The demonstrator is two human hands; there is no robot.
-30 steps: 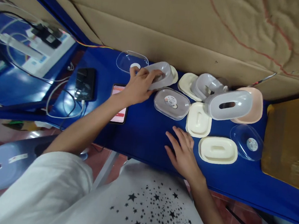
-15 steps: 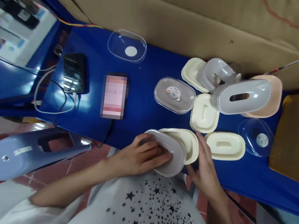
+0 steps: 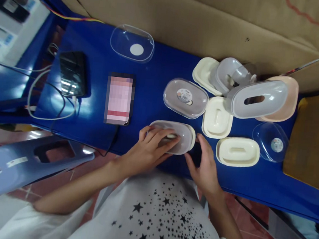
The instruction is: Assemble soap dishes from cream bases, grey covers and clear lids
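A grey oval soap-box piece (image 3: 181, 137) lies on top of a cream oval base near the front edge of the blue table (image 3: 156, 66). My left hand (image 3: 151, 149) rests on top of the grey piece, fingers curled over it. At the right end of the same box my right hand (image 3: 204, 166) touches it, fingers loosely bent. Just behind lies a closed grey box with a clear lid and round sticker (image 3: 185, 98).
Right of my hands are two cream inserts (image 3: 217, 117) (image 3: 238, 151), a clear lid (image 3: 271, 142), a large grey cover (image 3: 257, 99) on a pink tray, and more parts behind. Left lie a phone (image 3: 118, 99), a black device (image 3: 72, 73) with cables, and a clear lid (image 3: 131, 48).
My left hand carried the grey piece from the far side of the table to the front edge and set it on the cream base. My right hand moved in to the box's right end.
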